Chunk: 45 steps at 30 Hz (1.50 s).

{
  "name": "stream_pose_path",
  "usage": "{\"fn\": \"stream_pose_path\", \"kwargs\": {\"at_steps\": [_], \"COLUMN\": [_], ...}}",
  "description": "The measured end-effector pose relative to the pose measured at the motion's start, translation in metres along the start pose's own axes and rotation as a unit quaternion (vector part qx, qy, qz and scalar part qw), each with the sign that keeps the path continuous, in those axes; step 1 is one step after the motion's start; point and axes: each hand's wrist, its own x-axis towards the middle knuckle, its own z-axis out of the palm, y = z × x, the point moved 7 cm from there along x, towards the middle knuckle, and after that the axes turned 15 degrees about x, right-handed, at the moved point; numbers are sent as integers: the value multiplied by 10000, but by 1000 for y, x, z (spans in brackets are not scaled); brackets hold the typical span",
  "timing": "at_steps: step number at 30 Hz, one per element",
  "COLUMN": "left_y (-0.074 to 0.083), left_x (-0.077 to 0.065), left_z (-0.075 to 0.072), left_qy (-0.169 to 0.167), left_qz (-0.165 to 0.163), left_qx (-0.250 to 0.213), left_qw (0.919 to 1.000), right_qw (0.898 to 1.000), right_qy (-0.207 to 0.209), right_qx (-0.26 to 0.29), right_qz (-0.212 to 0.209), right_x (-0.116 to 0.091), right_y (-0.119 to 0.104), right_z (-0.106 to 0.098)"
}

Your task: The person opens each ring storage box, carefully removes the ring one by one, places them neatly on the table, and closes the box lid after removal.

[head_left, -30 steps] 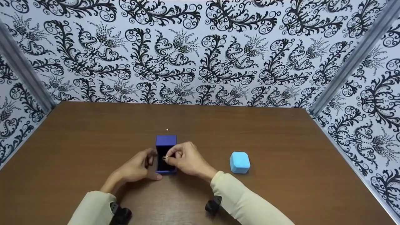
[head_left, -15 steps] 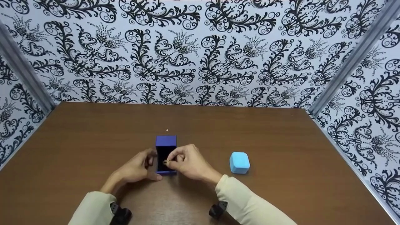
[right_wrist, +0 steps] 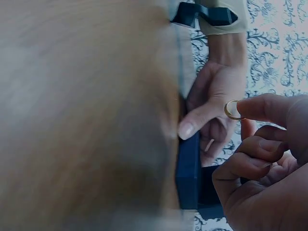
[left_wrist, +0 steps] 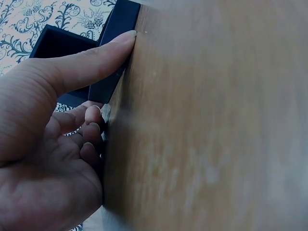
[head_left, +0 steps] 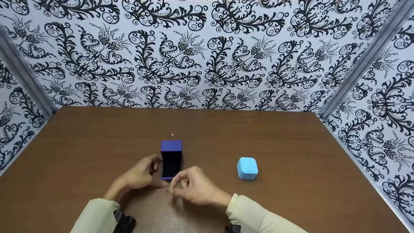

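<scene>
A blue ring box (head_left: 171, 145) with a black lining stands with its lid raised in the head view. My left hand (head_left: 141, 173) holds its base, the thumb (left_wrist: 96, 65) along the front and the fingers at the left side. In front of the box's right corner, my right hand (head_left: 198, 188) pinches a gold ring (head_left: 169, 190) between thumb and forefinger. The right wrist view shows the ring's round band (right_wrist: 226, 111) at the fingertip, apart from the box, with the other fingers curled below.
A light blue box (head_left: 247, 168) with rounded corners sits on the brown table (head_left: 284, 142), right of my right hand. Behind the ring box lies a tiny bright speck (head_left: 172, 134). Patterned wall panels (head_left: 181, 58) enclose the back and sides.
My right hand has drawn the gold ring from inside the ring box toward me, to just in front of it. The left hand and both boxes have stayed in place.
</scene>
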Motion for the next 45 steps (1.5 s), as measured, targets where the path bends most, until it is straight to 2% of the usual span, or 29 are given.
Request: {"fn": "stream_pose_path", "kwargs": {"at_steps": [4,11,14,21,35,40,45], "left_y": [0,1,1,1,1,0,-1], "left_x": [-1,-1,0,1,1,1,1], "left_z": [1,0,0,0,-1,0,0], "left_qy": [-13,57,72,99,113,68,67], "left_qz": [-42,-129,-108,18,211,73,20], "left_qx": [10,32,94,163,155,132,119], "left_qw": [10000,9999,9999,9998,9996,9999,9999], "right_qw": [9992,9949,9942,9952,9978,9980,9968], "right_qy": [-142,-289,-273,-241,7,194,486], "right_qx": [-242,-836,-844,-732,-554,-563,-575], "right_qz": [271,493,610,601,370,230,269], "right_x": [-3,-7,-8,-8,4,10,14], "right_y": [10,20,22,19,-3,-4,0], "right_z": [5,8,8,8,1,-9,-26]}}
